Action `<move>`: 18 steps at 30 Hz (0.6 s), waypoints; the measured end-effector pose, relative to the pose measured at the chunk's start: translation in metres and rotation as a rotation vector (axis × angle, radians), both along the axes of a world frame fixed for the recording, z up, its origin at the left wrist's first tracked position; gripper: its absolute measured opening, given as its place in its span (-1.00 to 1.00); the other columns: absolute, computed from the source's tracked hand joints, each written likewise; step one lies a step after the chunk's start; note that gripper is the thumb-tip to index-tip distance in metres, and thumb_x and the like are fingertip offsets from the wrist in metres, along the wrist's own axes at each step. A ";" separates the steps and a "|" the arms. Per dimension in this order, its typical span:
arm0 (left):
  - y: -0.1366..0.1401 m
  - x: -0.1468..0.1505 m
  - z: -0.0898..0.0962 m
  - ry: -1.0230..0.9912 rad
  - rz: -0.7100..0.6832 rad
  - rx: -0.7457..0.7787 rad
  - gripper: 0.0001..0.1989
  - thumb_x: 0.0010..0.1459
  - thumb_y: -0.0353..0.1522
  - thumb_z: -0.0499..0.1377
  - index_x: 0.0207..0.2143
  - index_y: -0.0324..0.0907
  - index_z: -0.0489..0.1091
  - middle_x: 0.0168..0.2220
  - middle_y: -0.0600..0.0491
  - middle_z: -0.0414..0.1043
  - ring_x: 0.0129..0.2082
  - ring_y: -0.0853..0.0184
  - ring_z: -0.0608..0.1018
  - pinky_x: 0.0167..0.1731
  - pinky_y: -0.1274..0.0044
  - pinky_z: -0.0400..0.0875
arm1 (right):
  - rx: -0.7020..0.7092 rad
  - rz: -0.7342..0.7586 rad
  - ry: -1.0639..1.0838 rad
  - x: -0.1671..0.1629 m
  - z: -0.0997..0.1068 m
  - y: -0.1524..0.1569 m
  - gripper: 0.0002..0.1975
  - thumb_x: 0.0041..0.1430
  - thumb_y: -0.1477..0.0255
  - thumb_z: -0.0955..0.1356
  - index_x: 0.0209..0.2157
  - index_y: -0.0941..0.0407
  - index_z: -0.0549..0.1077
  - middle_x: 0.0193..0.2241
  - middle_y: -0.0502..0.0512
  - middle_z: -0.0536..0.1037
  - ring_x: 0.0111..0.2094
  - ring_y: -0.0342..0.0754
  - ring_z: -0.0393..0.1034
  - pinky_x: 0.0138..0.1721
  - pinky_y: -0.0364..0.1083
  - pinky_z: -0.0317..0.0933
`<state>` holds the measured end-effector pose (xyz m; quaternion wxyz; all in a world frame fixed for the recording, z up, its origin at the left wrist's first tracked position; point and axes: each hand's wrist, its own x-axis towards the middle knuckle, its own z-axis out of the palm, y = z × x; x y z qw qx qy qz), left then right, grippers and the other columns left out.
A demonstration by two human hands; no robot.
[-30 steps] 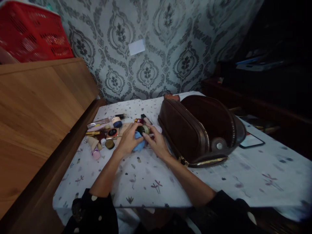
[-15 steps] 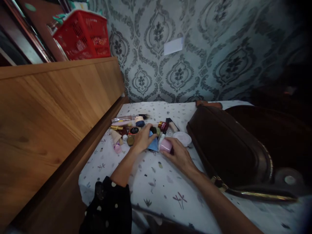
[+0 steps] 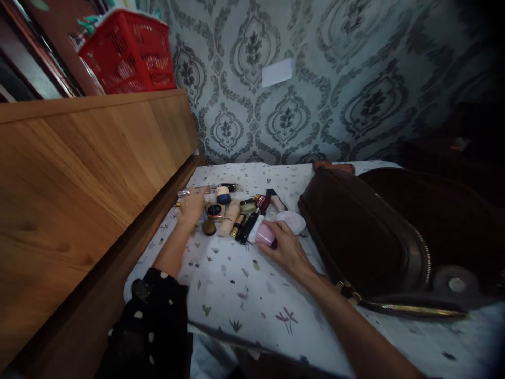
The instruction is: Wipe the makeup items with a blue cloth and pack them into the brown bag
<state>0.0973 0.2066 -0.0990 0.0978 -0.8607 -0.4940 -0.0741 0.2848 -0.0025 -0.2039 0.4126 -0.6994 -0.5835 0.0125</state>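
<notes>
Leftward has moved the left hand (image 3: 192,207) since half a second ago, so that a beige tube (image 3: 229,219) and a black tube (image 3: 248,228) are now uncovered. Whether its fingers grasp something, one cannot tell. The right hand (image 3: 287,248) stays with fingers curled around a pink container (image 3: 265,235), beside a white tube (image 3: 256,228) on the tablecloth (image 3: 221,263).

red basket (image 3: 136,58) above wooden panel (image 3: 98,173) | white paper (image 3: 278,72) on patterned wall (image 3: 335,68)
</notes>
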 end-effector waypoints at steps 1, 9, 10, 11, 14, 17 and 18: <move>0.009 -0.006 0.003 0.029 0.020 -0.014 -0.55 0.32 -0.28 0.05 0.24 0.01 0.31 0.13 -0.25 0.31 -0.01 -0.01 0.54 -0.12 0.31 0.42 | -0.008 0.001 0.003 0.000 0.001 0.000 -0.44 0.09 0.27 0.40 0.12 0.16 0.42 -0.13 0.23 0.43 -0.10 0.17 0.40 -0.04 0.11 0.35; 0.046 -0.070 0.025 0.134 0.068 -0.118 -0.61 0.26 -0.32 0.07 0.10 0.12 0.47 0.07 -0.06 0.47 0.04 0.03 0.53 -0.05 0.37 0.40 | -0.016 -0.005 0.023 0.000 0.003 -0.001 -0.46 0.09 0.26 0.40 0.09 0.17 0.43 -0.14 0.23 0.44 -0.11 0.16 0.40 -0.05 0.10 0.36; 0.048 -0.076 0.027 0.143 0.079 -0.135 -0.61 0.24 -0.36 0.08 0.06 0.13 0.50 0.06 -0.03 0.48 0.04 0.05 0.53 -0.05 0.39 0.41 | -0.001 -0.007 0.025 0.000 0.002 0.000 -0.47 0.09 0.28 0.40 0.09 0.16 0.44 -0.14 0.22 0.44 -0.11 0.16 0.40 -0.06 0.10 0.36; 0.050 -0.081 0.029 0.152 0.088 -0.152 -0.60 0.21 -0.40 0.09 0.02 0.13 0.54 0.06 0.00 0.50 0.05 0.07 0.53 -0.05 0.42 0.41 | 0.014 -0.009 0.028 0.000 0.002 0.000 -0.48 0.08 0.29 0.40 0.09 0.14 0.44 -0.15 0.21 0.44 -0.12 0.16 0.40 -0.06 0.10 0.36; 0.057 -0.084 0.036 0.175 0.093 -0.207 -0.59 0.12 -0.46 0.12 -0.10 0.13 0.60 0.05 0.10 0.52 0.02 0.12 0.55 -0.10 0.49 0.42 | 0.051 -0.012 0.034 0.001 0.001 0.001 -0.48 0.08 0.30 0.40 0.09 0.12 0.44 -0.14 0.20 0.46 -0.12 0.16 0.41 -0.06 0.10 0.37; 0.067 -0.070 0.043 0.191 0.069 -0.249 -0.60 0.05 -0.46 0.16 -0.14 0.12 0.62 0.03 0.13 0.55 -0.08 0.16 0.60 -0.18 0.51 0.43 | 0.067 -0.018 0.043 0.002 0.001 0.001 -0.47 0.07 0.29 0.41 0.08 0.15 0.43 -0.12 0.23 0.47 -0.08 0.19 0.42 -0.03 0.14 0.35; 0.071 -0.063 0.044 0.192 0.063 -0.248 -0.60 0.04 -0.44 0.18 -0.11 0.11 0.61 0.02 0.11 0.56 -0.10 0.15 0.61 -0.17 0.50 0.42 | 0.073 -0.020 0.050 0.002 0.001 0.001 -0.47 0.07 0.29 0.42 0.08 0.15 0.42 -0.11 0.24 0.48 -0.07 0.20 0.42 -0.02 0.15 0.35</move>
